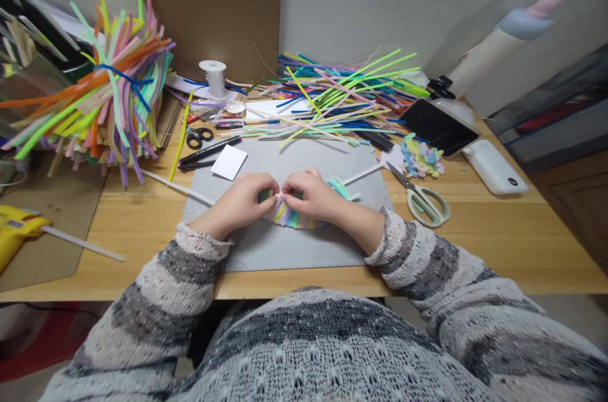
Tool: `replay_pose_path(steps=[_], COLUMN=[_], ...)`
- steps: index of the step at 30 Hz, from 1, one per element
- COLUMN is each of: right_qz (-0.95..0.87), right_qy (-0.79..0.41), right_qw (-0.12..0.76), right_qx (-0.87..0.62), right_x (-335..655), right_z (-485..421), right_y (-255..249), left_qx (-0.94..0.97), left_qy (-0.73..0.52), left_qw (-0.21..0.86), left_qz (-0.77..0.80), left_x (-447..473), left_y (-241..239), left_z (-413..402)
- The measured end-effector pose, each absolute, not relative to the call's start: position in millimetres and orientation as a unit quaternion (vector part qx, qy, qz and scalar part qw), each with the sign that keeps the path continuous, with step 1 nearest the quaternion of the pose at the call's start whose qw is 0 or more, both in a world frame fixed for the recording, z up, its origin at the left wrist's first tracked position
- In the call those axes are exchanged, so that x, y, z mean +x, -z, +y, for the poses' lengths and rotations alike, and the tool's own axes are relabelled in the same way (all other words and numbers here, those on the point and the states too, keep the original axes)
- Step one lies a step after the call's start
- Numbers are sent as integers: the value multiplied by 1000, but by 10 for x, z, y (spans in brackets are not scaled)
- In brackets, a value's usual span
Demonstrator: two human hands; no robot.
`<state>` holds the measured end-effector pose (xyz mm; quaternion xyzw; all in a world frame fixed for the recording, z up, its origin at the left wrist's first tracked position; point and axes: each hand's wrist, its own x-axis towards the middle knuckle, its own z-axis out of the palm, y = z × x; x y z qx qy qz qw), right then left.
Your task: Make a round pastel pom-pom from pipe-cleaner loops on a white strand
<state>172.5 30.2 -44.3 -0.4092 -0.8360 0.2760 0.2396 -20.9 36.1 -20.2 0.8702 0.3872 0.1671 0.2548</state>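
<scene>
Both hands meet over the grey cutting mat (256,250), fingertips almost touching. Under them lies a pastel striped piece made of pipe cleaners (297,219), partly covered by my fingers. My left hand (242,201) is closed in a pinch at its upper left edge. With thumb and forefinger together, my right hand (316,196) pinches the same edge just beside it. The exact strand between the fingertips is too small to make out. A mint-coloured pipe cleaner loop (339,187) shows behind my right wrist, near a white stick (363,173).
Loose pipe cleaners (342,95) pile up behind the mat; a tied bundle (118,85) stands left. Scissors (427,202), a phone (439,126) and a white power bank (494,166) lie right. A white card (229,163), markers (209,152) and a yellow glue gun (19,231) are leftward.
</scene>
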Motion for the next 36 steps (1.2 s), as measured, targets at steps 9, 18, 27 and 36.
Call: replay_pose_path(steps=[9,18,27,36], right_qz=[-809,-830,-833,-843], right_qy=[-304,-266,-298,-283], right_qw=[235,195,197,168], right_qx=[-444,-449,-422,-426], right_x=[1712,1727,1705,1712], right_z=[277,270,246,258], right_y=[351,351,366,331], left_qx=[896,892,892,894], left_qy=[-159,-147,-143,-132], left_qw=[194,197,217,214], left_qz=[365,378,369,372], left_x=[-177,-215,-205,-280], left_y=[206,160,143,75], left_z=[336,336,325,353])
